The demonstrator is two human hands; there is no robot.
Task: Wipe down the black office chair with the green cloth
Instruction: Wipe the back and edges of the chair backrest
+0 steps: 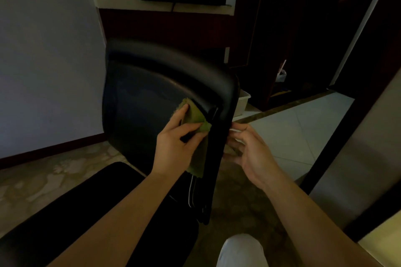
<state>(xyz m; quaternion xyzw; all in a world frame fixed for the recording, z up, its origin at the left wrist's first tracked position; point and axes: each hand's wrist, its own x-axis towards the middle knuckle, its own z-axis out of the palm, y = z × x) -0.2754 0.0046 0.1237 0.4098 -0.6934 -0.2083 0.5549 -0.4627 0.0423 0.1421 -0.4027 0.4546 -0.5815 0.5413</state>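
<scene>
The black office chair (152, 84) stands in front of me, its backrest upright and its seat at the lower left. My left hand (175, 143) presses the green cloth (195, 119) against the front of the backrest near its right edge; the cloth's loose end hangs down below the hand. My right hand (249, 151) is at the backrest's right edge with fingers apart and curled toward the rim; whether it touches the chair I cannot tell.
A pale wall is on the left. A counter with items runs behind the chair. A white bin (242, 102) sits on the floor just behind the backrest. A dark doorway and a dark post (332, 136) are to the right. My knee (240, 249) shows at the bottom.
</scene>
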